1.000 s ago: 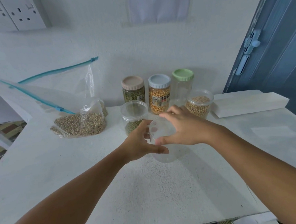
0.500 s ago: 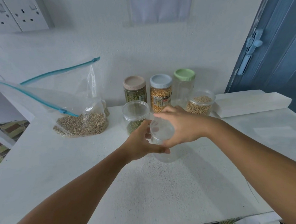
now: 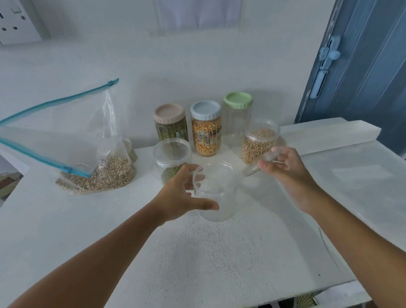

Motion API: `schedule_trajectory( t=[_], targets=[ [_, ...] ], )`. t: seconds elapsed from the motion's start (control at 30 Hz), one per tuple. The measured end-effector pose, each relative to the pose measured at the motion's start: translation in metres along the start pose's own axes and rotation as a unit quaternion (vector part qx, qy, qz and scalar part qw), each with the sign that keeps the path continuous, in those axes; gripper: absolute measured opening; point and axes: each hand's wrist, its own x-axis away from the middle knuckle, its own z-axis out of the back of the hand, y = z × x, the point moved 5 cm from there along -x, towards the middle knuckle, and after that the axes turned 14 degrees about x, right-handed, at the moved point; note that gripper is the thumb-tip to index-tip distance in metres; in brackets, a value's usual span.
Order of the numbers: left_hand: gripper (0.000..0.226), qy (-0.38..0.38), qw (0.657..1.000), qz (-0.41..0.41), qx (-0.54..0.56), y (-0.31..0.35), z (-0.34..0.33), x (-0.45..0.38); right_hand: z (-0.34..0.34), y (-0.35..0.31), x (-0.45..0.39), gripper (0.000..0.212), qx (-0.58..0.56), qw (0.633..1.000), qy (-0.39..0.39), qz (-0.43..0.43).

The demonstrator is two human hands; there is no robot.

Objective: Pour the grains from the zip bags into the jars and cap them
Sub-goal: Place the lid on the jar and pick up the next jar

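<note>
An empty clear jar (image 3: 217,200) stands open-topped at the middle of the white table (image 3: 203,259). My left hand (image 3: 184,197) grips its left side, thumb in front. Just right of it, my right hand (image 3: 284,168) holds the jar's clear lid (image 3: 260,162), lifted and tilted, blurred by motion. At the left a zip bag (image 3: 97,176) with a blue zipper holds tan grains; a second zip bag (image 3: 61,109) leans behind it.
Behind the open jar stand a clear-lidded jar of green beans (image 3: 173,160) and one of tan grains (image 3: 259,142). Along the wall are a pink-capped jar (image 3: 171,125), a blue-capped corn jar (image 3: 206,130) and an empty green-capped jar (image 3: 237,119). A blue door (image 3: 368,51) is at right.
My right hand has lifted the clear lid off the jar and carried it to the right. My left hand still holds the jar in place.
</note>
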Motion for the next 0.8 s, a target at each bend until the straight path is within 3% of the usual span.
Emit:
schedule_trajectory(
  t=[0.1,0.2,0.33,0.4,0.63,0.7,0.8],
  targets=[
    [0.093,-0.002,1.0,0.003,0.0,0.001,-0.001,-0.001,-0.005,0.039,0.009,0.098,0.062,0.997,-0.034,-0.038],
    [0.093,0.002,1.0,0.007,0.003,0.002,-0.001,0.001,-0.01,0.058,0.014,0.094,0.208,0.975,-0.07,-0.035],
    [0.09,0.014,1.0,0.004,-0.001,0.002,0.0,0.003,-0.015,0.062,0.015,0.096,0.43,0.901,-0.05,0.03],
    [0.087,0.016,1.0,0.004,0.003,0.004,-0.002,0.005,-0.019,0.063,0.013,0.099,0.485,0.871,-0.038,0.064],
    [0.09,0.005,1.0,0.016,0.004,0.011,-0.004,0.009,-0.021,0.061,0.014,0.114,0.499,0.863,-0.061,0.058],
    [0.092,0.002,1.0,0.02,0.001,0.014,-0.004,0.012,-0.016,0.051,0.015,0.114,0.449,0.89,-0.073,0.027],
    [0.099,-0.011,0.999,0.035,-0.015,0.019,-0.002,0.023,-0.006,0.019,0.008,0.09,0.338,0.939,-0.03,0.05]
  ],
)
